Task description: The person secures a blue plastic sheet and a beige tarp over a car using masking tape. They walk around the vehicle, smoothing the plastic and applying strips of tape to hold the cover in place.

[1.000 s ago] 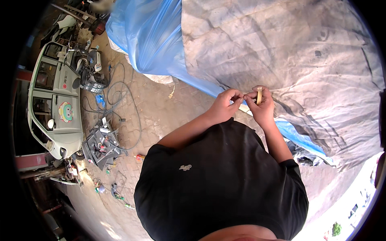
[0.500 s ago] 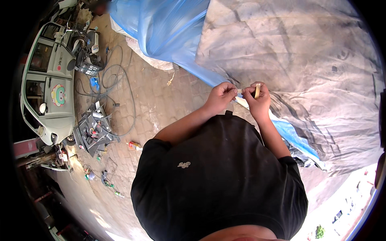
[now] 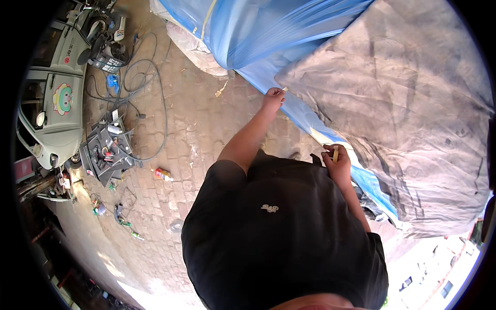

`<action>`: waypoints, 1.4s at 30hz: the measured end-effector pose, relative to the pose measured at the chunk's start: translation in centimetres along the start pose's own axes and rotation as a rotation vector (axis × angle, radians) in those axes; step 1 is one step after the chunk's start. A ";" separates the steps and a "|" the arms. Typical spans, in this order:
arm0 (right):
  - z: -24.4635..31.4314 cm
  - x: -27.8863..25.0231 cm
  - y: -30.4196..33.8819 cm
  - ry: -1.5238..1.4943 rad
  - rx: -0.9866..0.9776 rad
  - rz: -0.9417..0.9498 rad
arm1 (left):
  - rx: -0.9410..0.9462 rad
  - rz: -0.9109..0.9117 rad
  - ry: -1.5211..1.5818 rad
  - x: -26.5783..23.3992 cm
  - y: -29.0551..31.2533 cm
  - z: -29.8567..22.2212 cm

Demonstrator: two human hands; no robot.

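Where closed, right grip (image 3: 338, 166) on tape (image 3: 336, 154)

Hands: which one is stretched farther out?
The left hand: it is out by the blue sheet, pinching a small pale piece. The right hand, holding a yellowish thing, is close to the black shirt.

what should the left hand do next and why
Probably press the small pale strip onto the blue plastic sheet: the left hand pinches that strip by the sheet's edge in this view, while the right hand holds what looks like a tape roll.
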State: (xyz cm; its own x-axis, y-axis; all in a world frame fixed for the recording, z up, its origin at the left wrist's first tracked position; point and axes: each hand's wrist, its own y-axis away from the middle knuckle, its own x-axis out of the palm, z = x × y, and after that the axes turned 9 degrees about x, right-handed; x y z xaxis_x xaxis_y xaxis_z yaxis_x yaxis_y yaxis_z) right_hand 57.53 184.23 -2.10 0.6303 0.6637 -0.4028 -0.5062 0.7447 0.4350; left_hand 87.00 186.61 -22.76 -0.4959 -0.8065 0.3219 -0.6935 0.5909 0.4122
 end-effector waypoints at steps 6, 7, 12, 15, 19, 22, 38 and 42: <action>-1.9 0.2 1.6 0.056 0.161 -0.108 | 0.033 -0.007 0.100 2.4 -4.3 3.0; -1.9 0.3 2.0 0.088 0.189 -0.125 | 0.064 -0.008 0.111 2.6 -4.8 3.4; -3.0 0.7 3.7 0.003 0.258 -0.177 | 0.294 -0.057 -0.078 1.9 -5.7 4.8; -2.4 1.6 4.4 -0.081 0.332 -0.220 | 0.388 -0.057 -0.058 2.0 -5.5 4.8; -2.4 2.1 5.0 -0.055 0.363 -0.223 | 0.479 -0.143 -0.029 2.3 -5.2 5.7; -2.1 2.4 5.4 -0.115 0.391 -0.215 | 0.499 -0.157 -0.149 2.1 -7.4 10.7; -1.2 1.8 5.1 -0.018 0.397 -0.213 | 0.526 -0.015 -0.100 -0.5 -12.5 18.9; -1.0 2.0 5.5 -0.072 0.415 -0.227 | 0.588 0.012 -0.204 -1.0 -13.0 19.2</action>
State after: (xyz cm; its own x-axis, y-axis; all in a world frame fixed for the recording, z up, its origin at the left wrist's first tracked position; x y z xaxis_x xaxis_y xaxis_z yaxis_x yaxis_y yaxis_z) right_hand 55.44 189.68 -1.30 0.7445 0.4699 -0.4743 -0.0821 0.7694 0.6334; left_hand 86.47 179.35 -44.76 -0.5552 -0.8215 0.1299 -0.8301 0.5377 -0.1475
